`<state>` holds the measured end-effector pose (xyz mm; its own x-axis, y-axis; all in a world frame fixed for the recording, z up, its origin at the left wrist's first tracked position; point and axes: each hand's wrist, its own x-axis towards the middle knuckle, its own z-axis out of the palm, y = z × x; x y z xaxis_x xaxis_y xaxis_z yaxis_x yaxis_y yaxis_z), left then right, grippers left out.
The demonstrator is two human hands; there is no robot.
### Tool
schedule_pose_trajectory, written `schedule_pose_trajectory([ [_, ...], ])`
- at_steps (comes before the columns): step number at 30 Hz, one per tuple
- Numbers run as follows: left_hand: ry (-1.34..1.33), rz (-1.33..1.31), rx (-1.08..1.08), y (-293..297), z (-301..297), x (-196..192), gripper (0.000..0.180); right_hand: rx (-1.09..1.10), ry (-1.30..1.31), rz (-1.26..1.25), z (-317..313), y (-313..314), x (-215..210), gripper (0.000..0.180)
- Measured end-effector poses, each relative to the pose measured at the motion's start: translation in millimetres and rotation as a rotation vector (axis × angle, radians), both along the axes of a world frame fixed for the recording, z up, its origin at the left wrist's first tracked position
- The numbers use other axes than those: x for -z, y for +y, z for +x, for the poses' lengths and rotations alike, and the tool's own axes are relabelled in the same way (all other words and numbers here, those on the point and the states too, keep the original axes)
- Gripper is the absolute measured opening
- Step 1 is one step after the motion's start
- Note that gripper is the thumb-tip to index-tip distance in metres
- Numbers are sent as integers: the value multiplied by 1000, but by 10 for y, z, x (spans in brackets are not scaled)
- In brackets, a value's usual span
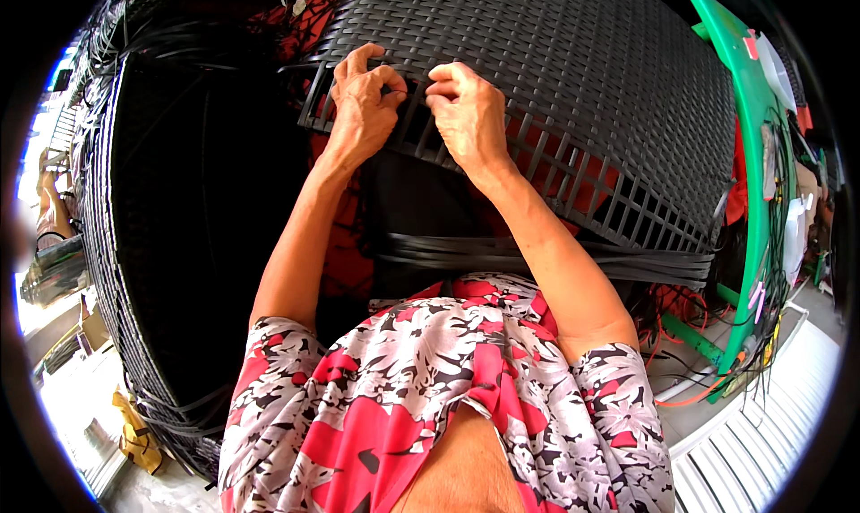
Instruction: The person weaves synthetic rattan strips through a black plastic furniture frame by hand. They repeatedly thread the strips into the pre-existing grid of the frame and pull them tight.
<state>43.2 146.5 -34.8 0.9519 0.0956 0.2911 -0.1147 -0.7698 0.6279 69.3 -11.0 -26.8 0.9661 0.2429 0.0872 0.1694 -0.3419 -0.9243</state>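
A black woven wicker panel (573,56) of flat plastic strips slopes away in front of me, its near edge an open lattice (578,177) with gaps. My left hand (365,101) is at the left part of that edge, with thumb and index finger curled together. Close to its right, my right hand (469,110) is in a pinch, its fingertips turned toward the left ones. Both hands touch or hover just over the lattice. Whatever lies in the fingertips is too dark and small to make out.
A bundle of flat black strips (537,255) runs below the panel's edge. A large black woven piece (103,208) stands at the left, with loose dark strands (202,43) above it. At the right are a green board (757,181), hanging cords and a white slatted surface (761,432).
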Motion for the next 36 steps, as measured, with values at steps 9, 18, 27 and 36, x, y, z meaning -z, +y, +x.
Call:
schedule_pose_trajectory([
  [9,-244,-67,-20,46,-219,-450,22,-273,126,205,9,165,-150,13],
  [18,52,299,-105,254,-61,153,19,-254,261,-156,293,190,-245,12],
  [27,111,131,-280,212,53,130,14,-267,9,-130,421,281,-17,13],
  [36,-307,-351,-366,305,-178,-367,6,-223,-343,130,272,450,-60,12],
])
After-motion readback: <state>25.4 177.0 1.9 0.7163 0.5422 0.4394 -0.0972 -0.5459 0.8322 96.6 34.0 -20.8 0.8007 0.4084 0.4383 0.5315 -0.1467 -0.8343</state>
